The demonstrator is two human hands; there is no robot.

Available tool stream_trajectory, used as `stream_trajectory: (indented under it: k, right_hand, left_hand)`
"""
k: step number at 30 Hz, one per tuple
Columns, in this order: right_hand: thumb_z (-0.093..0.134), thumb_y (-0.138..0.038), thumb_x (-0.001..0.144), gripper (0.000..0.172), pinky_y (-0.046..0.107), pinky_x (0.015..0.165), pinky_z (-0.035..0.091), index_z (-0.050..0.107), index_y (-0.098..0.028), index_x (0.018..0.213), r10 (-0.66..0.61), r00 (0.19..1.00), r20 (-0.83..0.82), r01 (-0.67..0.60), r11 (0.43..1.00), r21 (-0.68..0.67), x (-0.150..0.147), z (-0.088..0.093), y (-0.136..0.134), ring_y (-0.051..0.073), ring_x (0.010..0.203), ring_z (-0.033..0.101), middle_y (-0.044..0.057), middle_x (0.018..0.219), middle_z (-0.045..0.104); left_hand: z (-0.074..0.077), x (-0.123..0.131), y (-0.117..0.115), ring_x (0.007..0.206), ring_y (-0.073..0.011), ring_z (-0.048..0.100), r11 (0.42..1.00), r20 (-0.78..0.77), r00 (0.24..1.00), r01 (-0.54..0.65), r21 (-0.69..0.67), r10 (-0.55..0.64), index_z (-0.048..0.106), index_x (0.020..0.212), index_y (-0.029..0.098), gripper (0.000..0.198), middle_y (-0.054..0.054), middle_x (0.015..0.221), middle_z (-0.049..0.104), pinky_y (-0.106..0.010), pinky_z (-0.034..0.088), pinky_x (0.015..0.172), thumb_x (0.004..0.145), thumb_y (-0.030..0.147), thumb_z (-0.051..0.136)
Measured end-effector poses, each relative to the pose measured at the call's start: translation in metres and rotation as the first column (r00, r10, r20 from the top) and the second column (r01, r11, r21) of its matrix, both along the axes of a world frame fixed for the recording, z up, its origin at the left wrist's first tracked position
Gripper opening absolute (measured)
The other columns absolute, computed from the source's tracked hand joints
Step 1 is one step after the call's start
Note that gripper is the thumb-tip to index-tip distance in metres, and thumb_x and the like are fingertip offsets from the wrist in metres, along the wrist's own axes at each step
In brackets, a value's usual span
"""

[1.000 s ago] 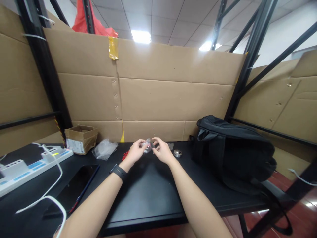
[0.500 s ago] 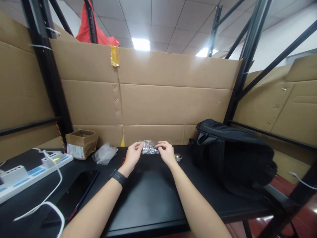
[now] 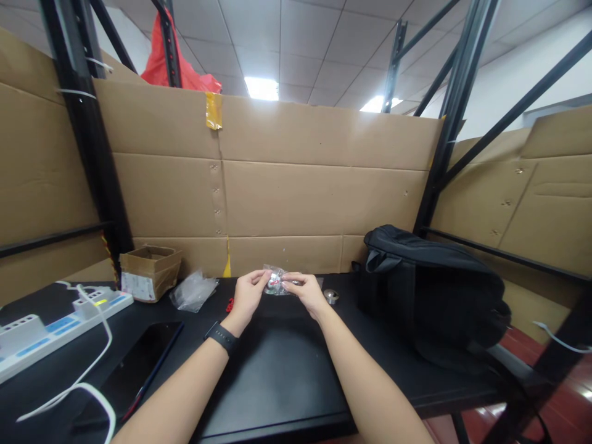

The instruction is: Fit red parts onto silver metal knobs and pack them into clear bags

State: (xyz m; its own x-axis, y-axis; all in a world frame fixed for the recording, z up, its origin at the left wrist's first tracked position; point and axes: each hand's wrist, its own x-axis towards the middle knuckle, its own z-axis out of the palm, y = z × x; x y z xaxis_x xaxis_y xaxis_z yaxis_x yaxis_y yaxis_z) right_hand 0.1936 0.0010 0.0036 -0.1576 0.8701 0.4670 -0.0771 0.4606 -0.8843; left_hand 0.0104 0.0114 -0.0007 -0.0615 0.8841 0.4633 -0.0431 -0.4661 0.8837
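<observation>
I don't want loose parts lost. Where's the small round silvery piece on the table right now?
In the head view, the silvery piece lies right of centre on the black tabletop, between the right hand and the black bag.

Clear packet [image 3: 276, 282] in two-handed grip [image 3: 248, 297]

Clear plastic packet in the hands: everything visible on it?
The clear plastic packet looks thin, crinkled and glossy; silvery and red patches show in or through it, too small to identify. The left hand and right hand pinch it from either side, toward the back of the black table. Whether it touches the tabletop is unclear.
</observation>
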Motion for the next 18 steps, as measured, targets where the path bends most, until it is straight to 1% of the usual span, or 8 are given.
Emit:
stream_trajectory:
  k: [4,6,9,11,13,15,16,18]
  right_hand:
    - [0.085,-0.048,0.064,0.038,0.041,0.098,0.047,0.081,-0.019,0.088,0.018,1.000,0.025,-0.017,0.998,-0.056,-0.006,-0.005,0.000,0.028,0.106,0.066,0.011,0.105,0.075]
    - [0.084,-0.051,0.064,0.038,0.040,0.099,0.046,0.081,-0.018,0.084,0.033,0.999,0.026,-0.031,0.996,-0.082,-0.010,-0.007,0.001,0.028,0.107,0.065,0.011,0.103,0.075]
    - [0.083,-0.053,0.062,0.039,0.040,0.096,0.047,0.081,-0.017,0.079,0.010,1.000,0.003,-0.010,0.992,-0.123,-0.013,-0.008,0.002,0.029,0.105,0.066,0.012,0.103,0.075]
    - [0.083,-0.053,0.061,0.039,0.039,0.093,0.048,0.081,-0.017,0.077,-0.035,0.999,-0.008,0.034,0.991,-0.128,-0.012,-0.008,0.003,0.029,0.103,0.066,0.012,0.105,0.075]
    - [0.083,-0.051,0.062,0.037,0.039,0.092,0.048,0.081,-0.017,0.077,-0.078,0.997,0.007,0.078,0.989,-0.121,-0.007,-0.007,0.006,0.029,0.102,0.066,0.012,0.104,0.075]
    - [0.083,-0.050,0.061,0.036,0.039,0.093,0.047,0.081,-0.017,0.076,-0.118,0.992,0.040,0.121,0.985,-0.119,-0.002,-0.007,0.009,0.029,0.101,0.066,0.012,0.102,0.075]
    - [0.083,-0.049,0.060,0.035,0.039,0.093,0.047,0.081,-0.017,0.075,-0.142,0.988,0.057,0.149,0.981,-0.121,0.001,-0.007,0.011,0.029,0.101,0.066,0.012,0.102,0.075]
    - [0.084,-0.048,0.058,0.034,0.040,0.093,0.046,0.080,-0.017,0.073,-0.200,0.976,0.081,0.209,0.969,-0.129,0.007,-0.006,0.015,0.029,0.100,0.067,0.013,0.103,0.076]
  left_hand:
    - [-0.004,0.000,0.001,0.087,-0.0254,0.073,0.997,-0.018,0.997,-0.075,0.032,0.076,0.076,0.091,0.014,0.037,-0.012,0.092,0.078,-0.034,0.058,0.080,0.075,0.047,0.075]
    - [-0.004,0.000,0.002,0.088,-0.0256,0.073,0.996,-0.046,0.996,-0.077,0.035,0.078,0.077,0.091,0.014,0.036,-0.012,0.092,0.078,-0.035,0.058,0.082,0.075,0.047,0.075]
    - [-0.002,-0.001,0.003,0.095,-0.0257,0.072,0.999,-0.123,0.992,0.022,0.046,-0.016,0.076,0.097,0.015,0.036,-0.012,0.101,0.077,-0.037,0.056,0.089,0.081,0.047,0.069]
    - [0.000,-0.001,0.002,0.102,-0.0249,0.070,0.991,-0.174,0.978,0.124,0.048,-0.114,0.075,0.106,0.016,0.036,-0.012,0.111,0.075,-0.037,0.053,0.095,0.083,0.042,0.066]
    - [0.001,-0.003,0.003,0.108,-0.0238,0.068,0.982,-0.218,0.961,0.181,0.046,-0.167,0.072,0.112,0.017,0.036,-0.011,0.119,0.072,-0.036,0.052,0.097,0.082,0.036,0.067]
    - [0.001,-0.008,0.005,0.102,-0.0223,0.069,0.988,-0.276,0.952,0.147,0.045,-0.129,0.071,0.114,0.017,0.037,-0.011,0.116,0.072,-0.035,0.053,0.094,0.081,0.031,0.066]
    - [0.000,-0.011,0.007,0.096,-0.0214,0.071,0.994,-0.308,0.948,0.100,0.048,-0.080,0.070,0.116,0.017,0.037,-0.010,0.112,0.074,-0.034,0.054,0.090,0.081,0.030,0.065]
    - [0.000,-0.022,0.013,0.083,-0.0200,0.072,0.997,-0.359,0.931,-0.047,0.063,0.066,0.067,0.119,0.018,0.039,-0.009,0.100,0.075,-0.034,0.055,0.084,0.082,0.029,0.063]
